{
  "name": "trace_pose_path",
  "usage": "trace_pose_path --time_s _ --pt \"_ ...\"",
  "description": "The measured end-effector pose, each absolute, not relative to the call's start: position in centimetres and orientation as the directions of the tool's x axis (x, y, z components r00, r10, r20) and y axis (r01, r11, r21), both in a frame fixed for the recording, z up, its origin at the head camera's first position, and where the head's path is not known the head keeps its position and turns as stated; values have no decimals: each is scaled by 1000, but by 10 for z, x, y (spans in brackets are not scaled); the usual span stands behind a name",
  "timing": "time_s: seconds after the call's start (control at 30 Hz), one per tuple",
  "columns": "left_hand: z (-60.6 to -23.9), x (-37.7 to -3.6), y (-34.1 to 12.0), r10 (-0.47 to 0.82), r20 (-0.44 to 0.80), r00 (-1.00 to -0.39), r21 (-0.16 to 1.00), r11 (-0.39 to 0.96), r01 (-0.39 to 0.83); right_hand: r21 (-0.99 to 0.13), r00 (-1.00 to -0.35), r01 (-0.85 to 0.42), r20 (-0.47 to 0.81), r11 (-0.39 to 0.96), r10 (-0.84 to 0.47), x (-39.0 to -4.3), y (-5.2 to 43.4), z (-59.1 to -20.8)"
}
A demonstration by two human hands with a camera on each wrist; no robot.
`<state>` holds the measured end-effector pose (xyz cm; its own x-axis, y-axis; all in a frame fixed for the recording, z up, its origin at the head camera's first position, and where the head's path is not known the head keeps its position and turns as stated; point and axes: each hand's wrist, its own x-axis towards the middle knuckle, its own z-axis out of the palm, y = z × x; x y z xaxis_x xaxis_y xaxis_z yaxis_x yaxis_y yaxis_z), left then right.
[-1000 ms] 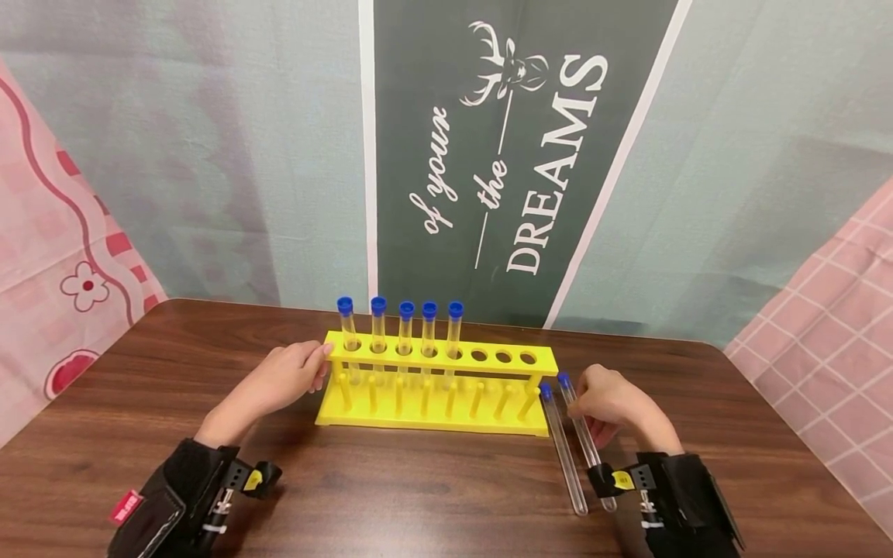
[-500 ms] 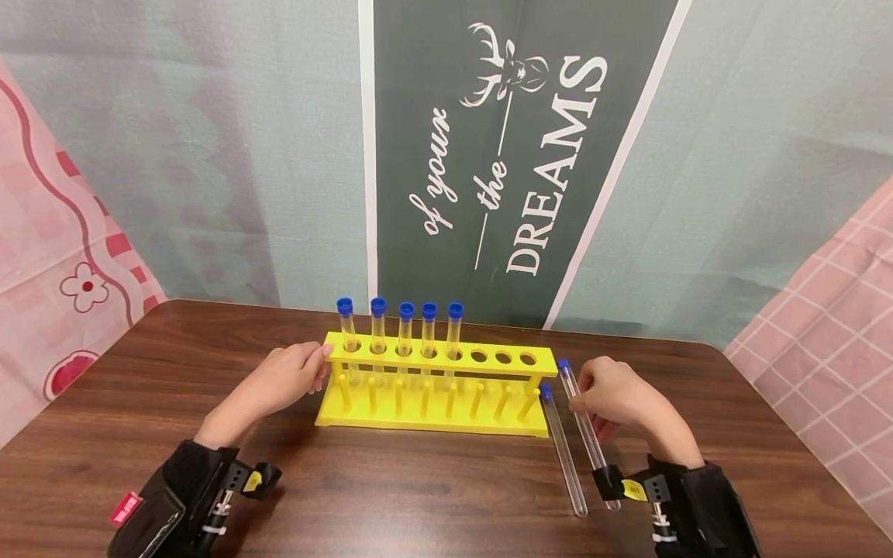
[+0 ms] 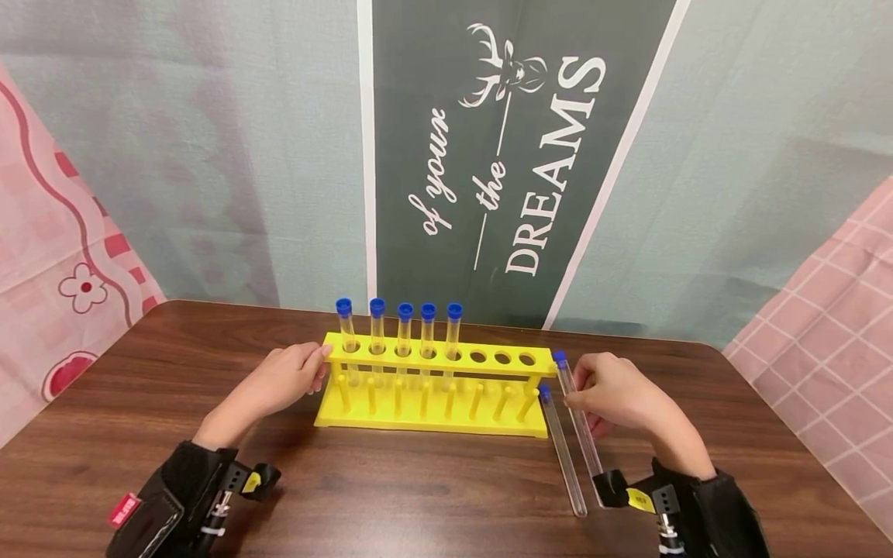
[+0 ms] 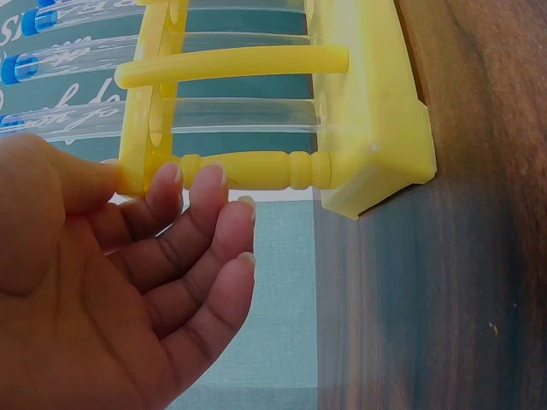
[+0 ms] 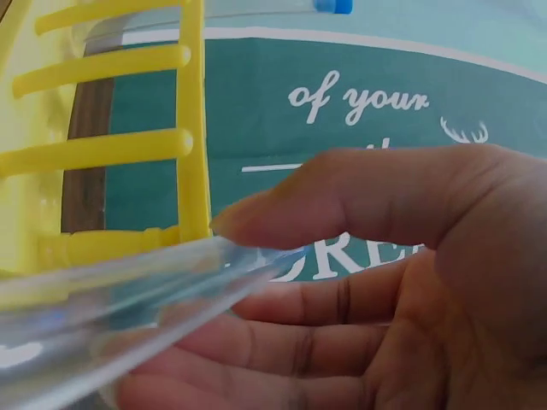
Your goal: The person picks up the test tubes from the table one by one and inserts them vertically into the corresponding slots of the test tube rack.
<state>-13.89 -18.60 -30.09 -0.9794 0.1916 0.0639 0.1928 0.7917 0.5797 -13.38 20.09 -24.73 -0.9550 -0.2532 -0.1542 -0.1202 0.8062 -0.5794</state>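
Note:
A yellow test tube rack [image 3: 432, 425] stands on the table, with several blue-capped clear tubes [image 3: 405, 329] upright in its left holes. Three holes at its right end hold nothing. At the left end, my left hand [image 3: 293, 370] pinches the top bar between thumb and index finger; the left wrist view shows the other fingers curled beside the end post [image 4: 256, 171]. My right hand [image 3: 614, 391] pinches a blue-capped test tube [image 3: 584, 438] between thumb and fingers, its cap close by the rack's right end. Another capped test tube [image 3: 563, 457] lies on the table just left of it.
The brown wooden table [image 3: 391, 496] reaches back to a hanging cloth [image 3: 446, 294] with white lettering. Pink patterned cloths [image 3: 830, 333] hang at both sides. A black wrist strap with a camera mount [image 3: 209, 496] sits on each forearm.
My right hand has lifted slightly and moved a little away from me with the test tube, whose cap is now nearer the rack's top bar. My left hand and the rack have stayed put.

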Motion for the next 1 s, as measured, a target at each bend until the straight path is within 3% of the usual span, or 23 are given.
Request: trace_pose_path --time_s 0.57,1.0 --pt "-302 -138 -186 196 71 -978 580 790 200 -762 -905 -171 -130 625 -406 -131 191 -245" --pt "-302 -138 -187 198 68 -978 596 778 199 -806 -864 -219 -102 550 -492 -130 184 -243"
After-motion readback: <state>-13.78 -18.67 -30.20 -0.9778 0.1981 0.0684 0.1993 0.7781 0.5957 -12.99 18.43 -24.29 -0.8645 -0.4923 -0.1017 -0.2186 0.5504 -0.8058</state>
